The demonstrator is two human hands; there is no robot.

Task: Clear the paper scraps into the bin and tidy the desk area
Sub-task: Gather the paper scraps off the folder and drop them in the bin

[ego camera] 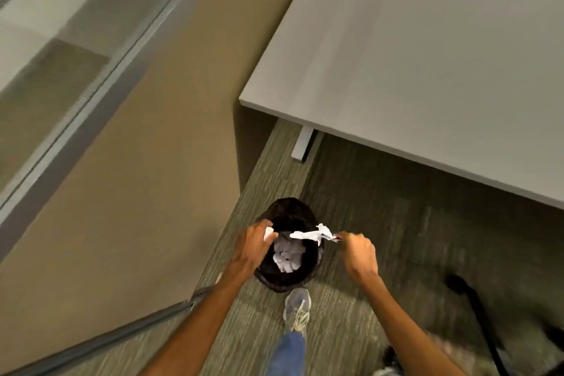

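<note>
A small black bin (276, 279) stands on the carpet below me, with several white paper scraps (288, 255) lying inside. My left hand (253, 246) hovers over the bin's left rim, closed on a small white scrap (268, 233). My right hand (358, 253) is at the bin's right side and pinches the end of a long crumpled white paper strip (311, 234) that stretches across the bin's opening.
A grey desk (427, 55) fills the upper right, its white leg (302, 143) on the carpet. A tan partition wall (152, 162) runs along the left of the bin. My shoe (297, 308) stands just behind the bin. A black chair base (470, 299) is at the lower right.
</note>
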